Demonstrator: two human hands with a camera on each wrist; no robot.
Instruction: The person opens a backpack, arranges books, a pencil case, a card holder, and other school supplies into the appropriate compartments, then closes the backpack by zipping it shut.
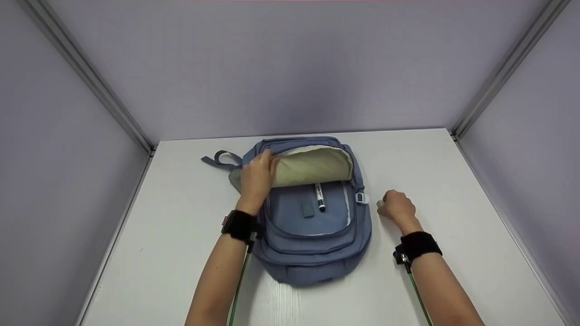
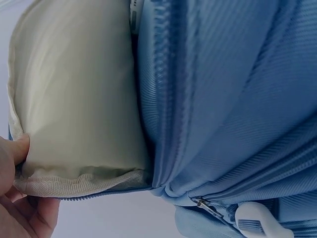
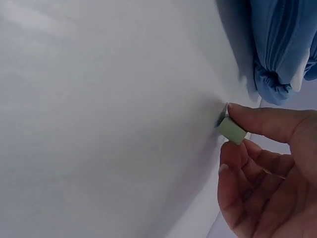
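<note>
My left hand (image 1: 257, 177) pinches the flap (image 1: 312, 165) of the backpack (image 1: 312, 244) at its near-left corner, thumb under the cream lining and fingers over the blue outside, holding it folded back so the pocket below my grip lies open. Inside that pocket, to the right of my left hand, a marker (image 1: 320, 196) lies lengthwise and a small grey block (image 1: 308, 208) sits just beside it, apart from it. My right hand (image 1: 397, 206) rests on the table (image 1: 476, 253) just right of the backpack, near its white buckle (image 1: 362, 198), and its thumb and forefinger pinch a small pale green eraser (image 3: 231, 129); the other fingers (image 3: 233, 178) curl loosely beneath it. In the right wrist view the eraser seems to touch the table at one edge, though I cannot tell for sure. To do this step well, I judge I should keep the flap lifted high and taut, so the lining does not sag over the opening. The pinch on the eraser should stay firm but light, as it is small and could squirt out. I would lift it clear of the table first, then carry it left over the buckle and zip, and lower it onto bare pocket floor beside the marker and block.
</note>
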